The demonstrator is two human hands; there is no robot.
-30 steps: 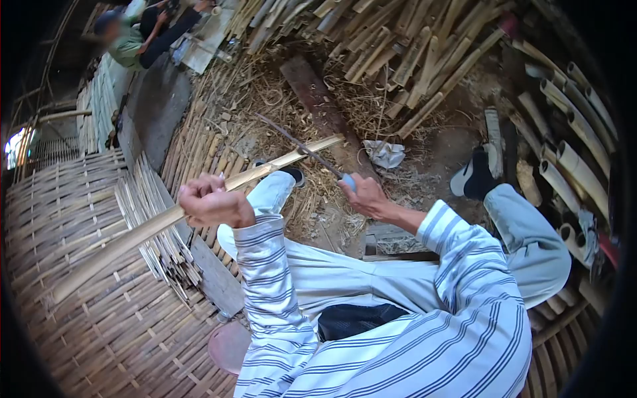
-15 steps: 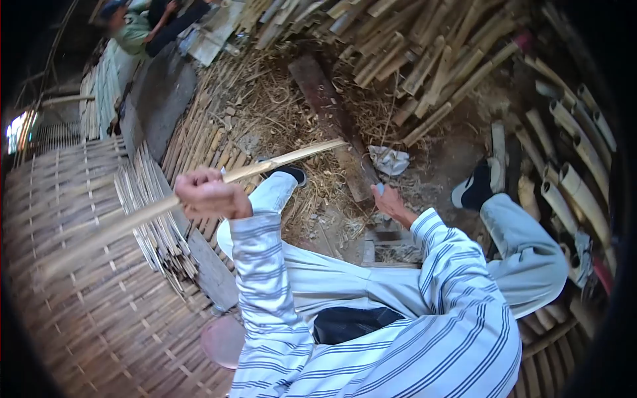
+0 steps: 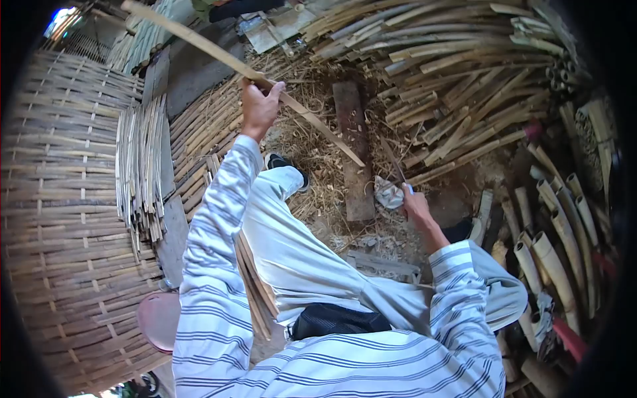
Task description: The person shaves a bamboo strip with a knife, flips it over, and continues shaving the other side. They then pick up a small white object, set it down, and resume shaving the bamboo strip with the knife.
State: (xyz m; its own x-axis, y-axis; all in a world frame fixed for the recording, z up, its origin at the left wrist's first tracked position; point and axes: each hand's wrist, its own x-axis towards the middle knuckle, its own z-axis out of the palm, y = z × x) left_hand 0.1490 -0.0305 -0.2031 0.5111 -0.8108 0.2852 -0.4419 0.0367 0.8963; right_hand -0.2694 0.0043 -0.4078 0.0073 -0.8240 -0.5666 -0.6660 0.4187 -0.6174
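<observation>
My left hand (image 3: 260, 106) is closed around a long split bamboo strip (image 3: 192, 43), held slantwise above the floor. The strip's near end hangs over a dark wooden board (image 3: 358, 192) lying among the shavings. In my right hand (image 3: 417, 204) is a knife (image 3: 394, 161), its thin blade pointing away from me and its pale handle partly covered by my fingers. A crumpled whitish plastic piece (image 3: 387, 192) lies beside the board, close to the knife.
Split bamboo lengths (image 3: 458, 73) are heaped at the upper right, with hollow bamboo tubes (image 3: 551, 259) along the right side. A woven bamboo panel (image 3: 73, 219) fills the left, next to a bundle of thin strips (image 3: 142, 166). Shavings (image 3: 312, 152) cover the floor ahead.
My left hand has moved up and forward, and the strip now slopes down to the right. The knife blade has come into sight, pointing away from me. My view has shifted.
</observation>
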